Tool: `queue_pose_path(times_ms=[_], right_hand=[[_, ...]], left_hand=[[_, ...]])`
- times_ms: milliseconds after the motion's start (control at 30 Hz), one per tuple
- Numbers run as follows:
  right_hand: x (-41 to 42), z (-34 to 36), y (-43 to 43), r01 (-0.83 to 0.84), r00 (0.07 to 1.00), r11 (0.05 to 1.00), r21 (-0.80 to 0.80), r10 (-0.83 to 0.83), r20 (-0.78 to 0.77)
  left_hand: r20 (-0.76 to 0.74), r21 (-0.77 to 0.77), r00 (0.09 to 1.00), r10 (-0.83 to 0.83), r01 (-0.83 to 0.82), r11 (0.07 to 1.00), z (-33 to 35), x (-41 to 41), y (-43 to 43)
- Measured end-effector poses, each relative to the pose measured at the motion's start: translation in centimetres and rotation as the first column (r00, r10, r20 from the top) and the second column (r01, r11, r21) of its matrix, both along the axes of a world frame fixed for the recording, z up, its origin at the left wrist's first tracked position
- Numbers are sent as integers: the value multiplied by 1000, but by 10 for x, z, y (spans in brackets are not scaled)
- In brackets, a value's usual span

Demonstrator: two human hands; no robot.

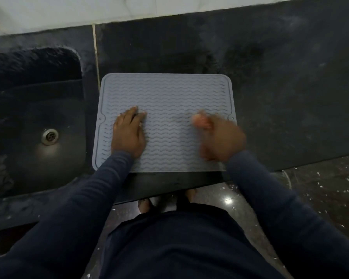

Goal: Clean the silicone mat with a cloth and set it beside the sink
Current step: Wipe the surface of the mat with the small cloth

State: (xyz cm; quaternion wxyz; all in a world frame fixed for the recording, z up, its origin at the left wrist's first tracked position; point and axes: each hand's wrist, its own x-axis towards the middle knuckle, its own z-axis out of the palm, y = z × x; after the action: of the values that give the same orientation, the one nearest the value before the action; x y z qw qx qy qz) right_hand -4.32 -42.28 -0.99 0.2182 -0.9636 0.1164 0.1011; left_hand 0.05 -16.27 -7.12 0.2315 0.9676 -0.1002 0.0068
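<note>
Dark counter [280, 77] | sink [18, 117] | left hand [128, 133] flat on mat [169, 93] | right hand [220, 137] blurred, grip unclear

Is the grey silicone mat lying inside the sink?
No, the silicone mat lies flat on the dark counter beside the sink, under the left hand.

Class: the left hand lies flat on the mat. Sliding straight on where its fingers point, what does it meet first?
Probably the far rim of the mat; the ridges ahead of the left hand look free.
</note>
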Motion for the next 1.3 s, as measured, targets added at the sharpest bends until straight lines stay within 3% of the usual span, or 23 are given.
queue_pose_path(times_ms=[100,200,300,400,500,567,633,733,833,933,1000,1067,1133,1233,1300], right_hand=[[5,-7,91,-226,974,969,99,225,25],[5,-9,110,-283,959,954,95,283,15],[-5,-13,37,-57,997,998,7,57,-48],[-21,-4,-38,207,969,966,-156,-225,-103],[-15,4,-31,252,958,949,-191,-272,-89],[-1,8,21,215,976,975,-56,-217,-34],[2,2,92,55,998,998,40,-54,-14],[-7,-9,143,-61,997,997,41,63,-53],[-22,-10,86,132,989,989,-70,-136,-51],[-33,-2,-3,400,905,882,-249,-424,-46],[-26,6,-23,435,880,851,-296,-471,-59],[-8,15,2,396,909,886,-240,-415,-32],[9,19,56,292,956,953,-83,-292,18],[13,11,154,-88,996,996,30,89,-5],[12,7,162,-74,997,994,76,75,-14]], left_hand=[[-31,39,998,-47,48,998,-2,2,5],[-54,34,997,-51,53,998,-1,2,6],[-36,32,999,-38,40,999,6,2,3],[-8,77,997,-77,77,994,11,5,6],[16,76,992,-128,126,989,11,5,10],[30,46,991,-130,129,991,7,7,10],[11,-9,992,-127,127,992,2,8,15],[-14,-36,987,-159,158,987,-1,12,20],[1,-55,990,-141,141,988,1,11,20],[36,-78,991,-130,133,988,2,9,18],[36,-98,991,-131,134,986,1,8,19],[37,-99,992,-123,127,987,3,8,18],[40,-80,993,-110,113,990,3,9,17],[10,-137,997,-83,83,987,8,9,15],[-8,-164,997,-80,77,983,8,9,16]])
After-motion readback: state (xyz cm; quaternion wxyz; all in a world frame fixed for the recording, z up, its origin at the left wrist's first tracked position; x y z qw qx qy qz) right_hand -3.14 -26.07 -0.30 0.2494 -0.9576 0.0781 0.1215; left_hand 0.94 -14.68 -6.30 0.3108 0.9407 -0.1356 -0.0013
